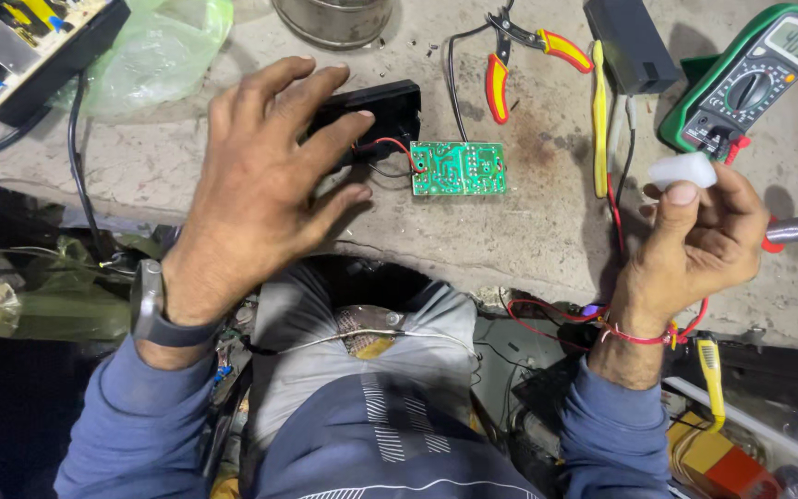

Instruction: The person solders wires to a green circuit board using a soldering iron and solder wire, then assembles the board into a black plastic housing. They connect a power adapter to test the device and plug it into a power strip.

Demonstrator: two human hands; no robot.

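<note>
On the workbench (547, 231), your left hand (260, 176) rests spread on the black casing (390, 106) (beside the green circuit board (459, 168)); your right hand (699, 236) pinches a white piece (683, 169).

Green multimeter (752, 81) above right grip. Red-yellow pliers (510, 65) and black box (631, 42) between grips, farther up worktop (547, 231). Metal can (332, 18), green plastic bag (154, 55) above left grip.
</note>
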